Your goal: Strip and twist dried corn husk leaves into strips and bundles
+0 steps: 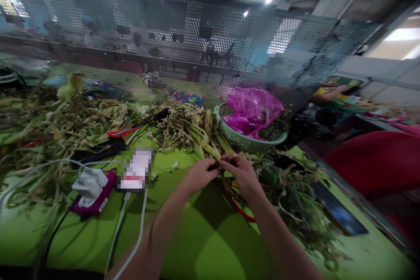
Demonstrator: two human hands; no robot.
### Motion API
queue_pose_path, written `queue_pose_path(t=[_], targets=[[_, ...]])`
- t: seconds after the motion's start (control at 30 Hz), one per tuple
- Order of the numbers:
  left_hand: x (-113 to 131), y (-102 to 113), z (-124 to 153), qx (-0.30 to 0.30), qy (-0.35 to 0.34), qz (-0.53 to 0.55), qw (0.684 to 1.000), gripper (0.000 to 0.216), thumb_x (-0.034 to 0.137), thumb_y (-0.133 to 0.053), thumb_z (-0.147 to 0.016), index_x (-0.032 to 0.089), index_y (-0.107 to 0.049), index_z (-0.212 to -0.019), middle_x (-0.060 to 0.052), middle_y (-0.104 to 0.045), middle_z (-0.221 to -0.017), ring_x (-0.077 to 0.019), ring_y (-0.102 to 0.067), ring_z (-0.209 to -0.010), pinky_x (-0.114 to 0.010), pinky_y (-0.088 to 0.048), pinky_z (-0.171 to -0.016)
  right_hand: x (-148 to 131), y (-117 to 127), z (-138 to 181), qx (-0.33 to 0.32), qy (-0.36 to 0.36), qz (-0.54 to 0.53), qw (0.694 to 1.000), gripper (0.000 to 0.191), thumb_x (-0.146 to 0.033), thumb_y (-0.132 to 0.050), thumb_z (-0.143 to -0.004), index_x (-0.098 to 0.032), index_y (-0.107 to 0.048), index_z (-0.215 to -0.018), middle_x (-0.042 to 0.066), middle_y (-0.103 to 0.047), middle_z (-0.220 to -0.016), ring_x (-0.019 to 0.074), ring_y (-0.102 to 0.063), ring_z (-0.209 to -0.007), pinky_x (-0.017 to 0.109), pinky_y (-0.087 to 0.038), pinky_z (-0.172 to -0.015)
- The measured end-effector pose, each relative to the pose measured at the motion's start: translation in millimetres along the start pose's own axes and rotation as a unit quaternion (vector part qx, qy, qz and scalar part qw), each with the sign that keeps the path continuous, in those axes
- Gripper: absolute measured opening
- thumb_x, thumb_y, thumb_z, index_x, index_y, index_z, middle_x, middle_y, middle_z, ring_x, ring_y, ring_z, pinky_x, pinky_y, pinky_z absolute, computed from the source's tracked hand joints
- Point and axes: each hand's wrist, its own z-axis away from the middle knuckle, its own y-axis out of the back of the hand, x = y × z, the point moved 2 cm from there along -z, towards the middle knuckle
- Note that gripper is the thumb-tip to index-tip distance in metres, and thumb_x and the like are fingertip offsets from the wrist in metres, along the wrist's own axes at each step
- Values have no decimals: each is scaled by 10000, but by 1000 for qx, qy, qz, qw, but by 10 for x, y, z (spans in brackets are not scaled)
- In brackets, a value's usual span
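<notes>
Left hand [201, 176] and right hand [243, 174] nearly meet, fingertips pinched, seemingly on the pale leaf strip [210, 148] running out just beyond them. Light, close-set pinch should spare dry fibre.

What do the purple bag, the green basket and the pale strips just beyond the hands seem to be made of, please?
Purple bag: thin, glossy plastic film, judging by its wrinkles and bright highlights.
Green basket: probably moulded plastic, given its even colour and pierced wall.
Pale strips: likely dried leaf or husk, matt, with uneven yellow-green colouring.
</notes>
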Motion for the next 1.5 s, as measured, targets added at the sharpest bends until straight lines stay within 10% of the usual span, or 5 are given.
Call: queue_pose_path(t=[0.33, 0.7, 1.17, 1.5], targets=[[-17, -106, 26, -32, 27, 63, 997, 181, 300, -609, -755, 148, -592, -658, 25, -494, -598, -117, -412, -601, -242, -315, -581, -26, -50, 31, 28, 36, 21, 999, 204, -393, -726, -712, -222, -617, -720, -19, -567, -683, 169, -512, -684, 293, -416, -700], [-118, 78, -24, 135, 43, 186, 972, 194, 292, -664, -781, 150, -626, -906, -26, -643, -838, -120, -512, -716, -237, -400, -670, -69, 16, 26, -11, 43, 102, 994, 304, -472, -709, -751, -209, -648, -890, 22, -631, -816, 185, -539, -738, 292, -424, -676], [34, 62, 30, 76, 97, 408, 905, 310, 351, -785, -675, 131, -631, -830, -6, -621, -681, -80, -535, -569, -199, -410, -542, 38, 30, -38, -21, 19, 72, 997, 282, -466, -709, -743, -206, -622, -679, -9, -571, -647, 172, -494, -643, 298, -392, -655], [60, 147, 66, 121, 125, 357, 918, 186, 284, -701, -746, 179, -606, -866, -48, -676, -809, -149, -596, -686, -271, -467, -631, -191, 29, 95, 64, 324, 323, 887, 187, -263, -632, -855, -265, -679, -1037, 73, -653, -1053, 270, -556, -1062, 445, -396, -944]])
